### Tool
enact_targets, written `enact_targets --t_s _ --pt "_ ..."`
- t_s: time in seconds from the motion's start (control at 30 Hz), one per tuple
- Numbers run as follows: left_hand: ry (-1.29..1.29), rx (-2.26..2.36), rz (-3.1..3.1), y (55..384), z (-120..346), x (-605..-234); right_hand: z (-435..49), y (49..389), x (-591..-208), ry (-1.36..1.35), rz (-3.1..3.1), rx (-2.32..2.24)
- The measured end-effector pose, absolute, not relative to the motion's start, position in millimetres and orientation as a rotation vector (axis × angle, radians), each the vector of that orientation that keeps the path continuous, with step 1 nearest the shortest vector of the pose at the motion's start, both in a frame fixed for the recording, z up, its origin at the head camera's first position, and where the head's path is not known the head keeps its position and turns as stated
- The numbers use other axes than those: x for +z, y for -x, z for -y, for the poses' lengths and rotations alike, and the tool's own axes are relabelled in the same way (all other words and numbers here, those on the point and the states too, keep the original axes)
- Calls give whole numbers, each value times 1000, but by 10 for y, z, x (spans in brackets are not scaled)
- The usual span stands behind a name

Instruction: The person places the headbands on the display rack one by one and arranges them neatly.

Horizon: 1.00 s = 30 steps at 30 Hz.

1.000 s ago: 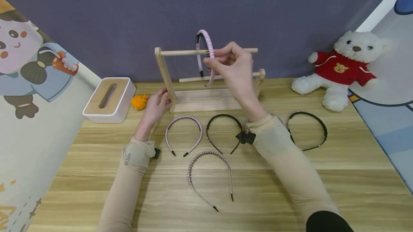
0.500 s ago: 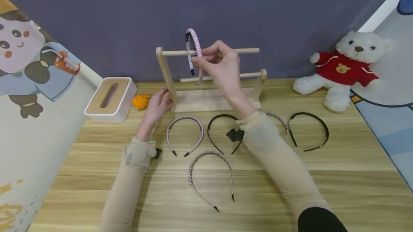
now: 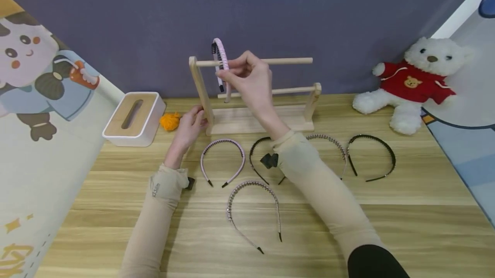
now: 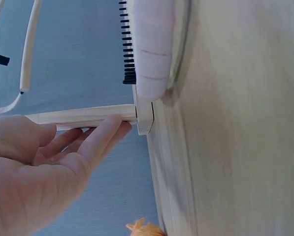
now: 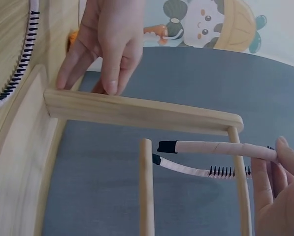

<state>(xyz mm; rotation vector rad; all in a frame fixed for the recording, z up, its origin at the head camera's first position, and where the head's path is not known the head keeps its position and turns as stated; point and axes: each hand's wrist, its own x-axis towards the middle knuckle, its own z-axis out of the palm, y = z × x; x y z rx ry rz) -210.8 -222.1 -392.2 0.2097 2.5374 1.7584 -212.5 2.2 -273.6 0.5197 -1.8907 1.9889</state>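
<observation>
My right hand (image 3: pixel 253 80) pinches a pink headband (image 3: pixel 220 50) with black inner teeth between thumb and fingers. The headband stands upright over the upper rod (image 3: pixel 288 61) of a wooden rack, near its left end; in the right wrist view, its two black-tipped ends (image 5: pixel 167 147) hang either side of that rod. My left hand (image 3: pixel 188 127) rests at the foot of the rack's left post (image 3: pixel 201 89). Its straight fingers (image 4: pixel 105 137) touch the post's outer side. A lower rod (image 3: pixel 294 90) extends from the right post.
Before the rack lie another pink headband (image 3: pixel 222 141), a black headband (image 3: pixel 251 157) partly under my right arm, two beaded headbands (image 3: pixel 251 182) and a second black headband (image 3: pixel 394 157). A tissue box (image 3: pixel 131 119) and orange yarn ball (image 3: pixel 169 121) stand left, a teddy bear (image 3: pixel 411 82) right.
My right hand has moved left along the upper rod, carrying the pink headband toward the left post. The left hand has stayed at the post.
</observation>
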Motion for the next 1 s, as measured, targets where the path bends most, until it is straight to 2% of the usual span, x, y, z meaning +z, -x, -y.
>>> enact_targets --t_s 1.0 --pt "-238 1756 -2579 2102 2213 -3921 358 2182 -2944 -539 2014 1847"
